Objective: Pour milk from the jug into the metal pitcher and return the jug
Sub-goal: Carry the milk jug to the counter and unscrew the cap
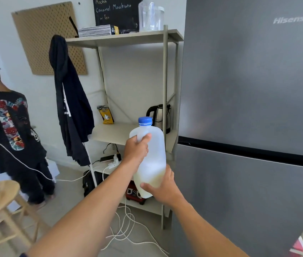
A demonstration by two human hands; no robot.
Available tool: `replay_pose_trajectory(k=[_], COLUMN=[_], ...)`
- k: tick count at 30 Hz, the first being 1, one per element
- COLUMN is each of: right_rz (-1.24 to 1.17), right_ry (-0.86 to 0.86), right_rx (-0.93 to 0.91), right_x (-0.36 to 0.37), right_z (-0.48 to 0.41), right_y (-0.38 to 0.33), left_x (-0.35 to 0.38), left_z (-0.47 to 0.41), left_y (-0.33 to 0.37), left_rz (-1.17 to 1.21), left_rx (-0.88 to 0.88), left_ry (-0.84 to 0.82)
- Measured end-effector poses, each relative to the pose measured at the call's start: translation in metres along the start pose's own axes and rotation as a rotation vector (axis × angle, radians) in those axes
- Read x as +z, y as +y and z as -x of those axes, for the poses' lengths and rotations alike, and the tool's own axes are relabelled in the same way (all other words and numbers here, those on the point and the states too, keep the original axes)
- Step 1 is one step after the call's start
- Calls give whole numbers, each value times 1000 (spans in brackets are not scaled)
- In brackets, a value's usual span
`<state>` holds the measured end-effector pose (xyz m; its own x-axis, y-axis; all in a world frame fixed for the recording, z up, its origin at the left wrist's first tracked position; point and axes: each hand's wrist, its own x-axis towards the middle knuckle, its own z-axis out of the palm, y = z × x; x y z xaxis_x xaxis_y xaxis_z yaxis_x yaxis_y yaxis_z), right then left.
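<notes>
A translucent plastic milk jug [155, 154] with a blue cap is held upright in the air in front of me. A little milk sits in its bottom. My left hand [136, 149] grips the handle near the top. My right hand [162, 190] cups the jug's base from below. The jug hangs just left of the grey fridge [248, 89], whose doors are closed. The metal pitcher is not in view.
A beige shelf unit [164, 89] stands left of the fridge with a kettle [161, 115], a yellow packet and a hanging dark jacket [69, 101]. White cables [126, 229] lie on the floor. A person [11, 138] stands at left beside a wooden stool [0, 206].
</notes>
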<state>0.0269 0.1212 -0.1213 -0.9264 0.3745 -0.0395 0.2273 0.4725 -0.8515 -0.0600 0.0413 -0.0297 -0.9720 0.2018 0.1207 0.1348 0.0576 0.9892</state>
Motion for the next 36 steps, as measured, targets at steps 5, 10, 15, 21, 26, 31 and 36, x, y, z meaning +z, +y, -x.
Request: replay_pose_trajectory(k=[5, 10, 15, 21, 26, 31, 36], right_rz=[-76, -24, 19, 172, 197, 187, 163], right_ry=[195, 155, 49, -117, -274, -392, -558], right_rx=[48, -17, -33, -56, -138, -277, -433], right_x=[23, 18, 13, 18, 34, 67, 102], right_z=[22, 53, 85, 144, 196, 255, 325], right_y=[-8, 7, 31, 59, 56, 30, 6], left_x=[6, 1, -5, -18, -51, -103, -153], left_z=[37, 77, 118, 187, 256, 328, 412], left_y=[12, 13, 0, -24, -34, -19, 0], left_rz=[26, -56, -280, -299, -271, -277, -263], left_rx=[-12, -40, -64, -188, -263, -267, -279], left_ry=[54, 138, 135, 282, 446, 640, 805])
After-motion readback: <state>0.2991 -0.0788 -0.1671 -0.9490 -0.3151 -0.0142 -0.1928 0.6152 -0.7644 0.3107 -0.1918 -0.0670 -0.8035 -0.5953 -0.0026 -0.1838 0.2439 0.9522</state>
